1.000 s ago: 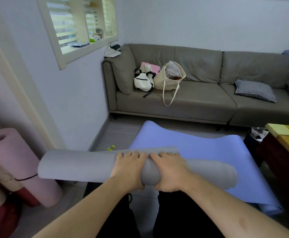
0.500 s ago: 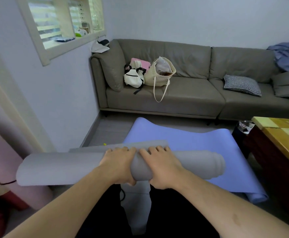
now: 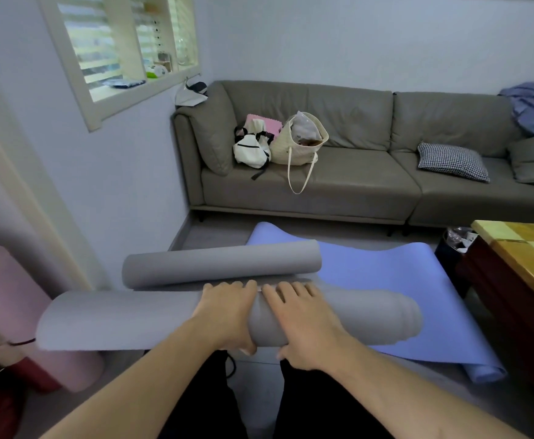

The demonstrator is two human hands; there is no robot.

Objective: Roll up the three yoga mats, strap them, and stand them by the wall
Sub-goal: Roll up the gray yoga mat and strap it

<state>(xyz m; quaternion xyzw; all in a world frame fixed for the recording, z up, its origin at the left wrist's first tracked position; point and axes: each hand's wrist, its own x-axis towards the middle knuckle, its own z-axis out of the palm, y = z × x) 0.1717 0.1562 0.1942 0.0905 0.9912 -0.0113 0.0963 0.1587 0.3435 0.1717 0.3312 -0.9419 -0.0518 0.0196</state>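
At frame centre, left hand [image 3: 227, 315] and right hand [image 3: 303, 324] wrap around the grey mat [image 3: 126, 321], gripping so the roll stays tight.

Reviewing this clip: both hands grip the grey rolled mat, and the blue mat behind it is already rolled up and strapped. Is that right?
Not quite. In the head view the left hand and right hand do grip the grey rolled mat, but the blue mat lies unrolled on the floor, with no strap on it.
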